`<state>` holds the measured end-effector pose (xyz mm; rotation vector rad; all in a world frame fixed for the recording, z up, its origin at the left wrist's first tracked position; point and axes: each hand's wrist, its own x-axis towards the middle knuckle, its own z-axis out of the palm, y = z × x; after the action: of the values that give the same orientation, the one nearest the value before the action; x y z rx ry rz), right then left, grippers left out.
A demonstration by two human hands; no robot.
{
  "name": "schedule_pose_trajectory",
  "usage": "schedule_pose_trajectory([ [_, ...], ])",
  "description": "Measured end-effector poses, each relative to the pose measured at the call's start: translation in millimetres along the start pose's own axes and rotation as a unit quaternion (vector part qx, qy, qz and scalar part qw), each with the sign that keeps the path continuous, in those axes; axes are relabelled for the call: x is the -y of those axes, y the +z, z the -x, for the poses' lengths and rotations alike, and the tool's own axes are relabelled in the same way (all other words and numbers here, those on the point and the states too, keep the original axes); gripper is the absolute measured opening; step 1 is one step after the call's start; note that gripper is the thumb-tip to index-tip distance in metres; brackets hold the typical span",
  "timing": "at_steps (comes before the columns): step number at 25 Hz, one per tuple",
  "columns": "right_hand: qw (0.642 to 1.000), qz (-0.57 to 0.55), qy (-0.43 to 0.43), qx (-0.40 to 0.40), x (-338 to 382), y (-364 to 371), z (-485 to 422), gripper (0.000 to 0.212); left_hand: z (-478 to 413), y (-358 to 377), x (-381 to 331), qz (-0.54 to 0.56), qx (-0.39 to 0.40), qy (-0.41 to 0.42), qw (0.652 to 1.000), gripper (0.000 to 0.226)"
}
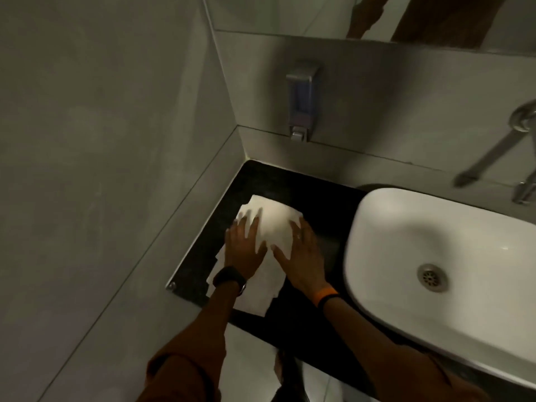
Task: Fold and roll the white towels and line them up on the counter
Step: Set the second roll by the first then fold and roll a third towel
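A white towel (274, 224) lies on the black counter (316, 216), left of the basin, with its far part bunched into a thick roll or fold. Its flat near part (261, 288) reaches the counter's front edge. My left hand (242, 245) lies flat on the left side of the bunched part, fingers spread. My right hand (301, 248) presses on the right side, fingers extended, thumb on the cloth. A dark watch sits on my left wrist and an orange-and-black band on my right.
A white basin (435, 256) with a metal drain fills the counter's right side. A soap dispenser (300, 103) hangs on the back wall, and a chrome tap (499, 152) juts out at right. Grey walls close the left and back. A mirror runs above.
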<state>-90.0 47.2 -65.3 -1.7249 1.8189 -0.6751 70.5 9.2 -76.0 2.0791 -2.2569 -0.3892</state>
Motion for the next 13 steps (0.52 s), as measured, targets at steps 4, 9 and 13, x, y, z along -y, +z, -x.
schedule_pose_trajectory([
  [4, 0.980, -0.067, 0.167, 0.082, -12.6, 47.0, -1.3, 0.080, -4.4, 19.0, 45.9, 0.126, 0.094, -0.172, 0.973, 0.082],
  [9, 0.978, -0.061, 0.154, 0.124, -9.3, 76.5, 9.6, 0.062, 4.8, 24.0, 50.6, 0.313, 0.142, -0.116, 0.932, 0.066],
  [13, 0.971, -0.156, 0.162, 0.080, 1.1, 68.6, 15.2, 0.052, 14.3, 11.5, 31.4, 0.340, 0.133, -0.120, 0.923, 0.049],
])
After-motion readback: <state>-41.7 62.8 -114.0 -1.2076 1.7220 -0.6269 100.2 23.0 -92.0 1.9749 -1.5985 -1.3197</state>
